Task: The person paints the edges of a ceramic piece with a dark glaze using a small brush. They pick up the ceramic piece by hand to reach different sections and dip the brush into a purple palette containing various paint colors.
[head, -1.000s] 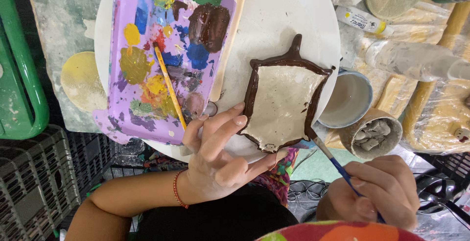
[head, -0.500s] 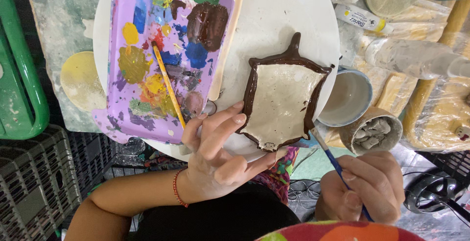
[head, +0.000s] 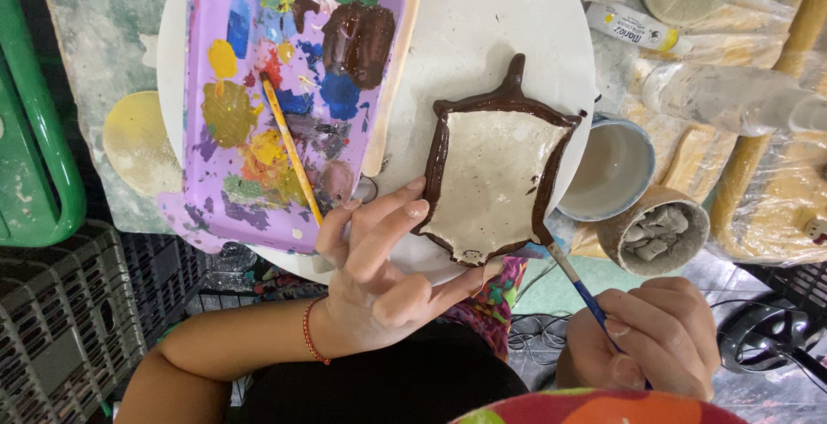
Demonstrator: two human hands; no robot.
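Clay dish steadied by left hand at round board's near edge; blue-handled brush, pinched in right hand, now back touching brown rim, edging continuing.

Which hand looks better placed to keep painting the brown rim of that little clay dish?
Probably the right hand: it grips the blue-handled brush, whose tip sits at the clay dish rim. The left hand has no brush; its fingertips steady the dish's near edge.
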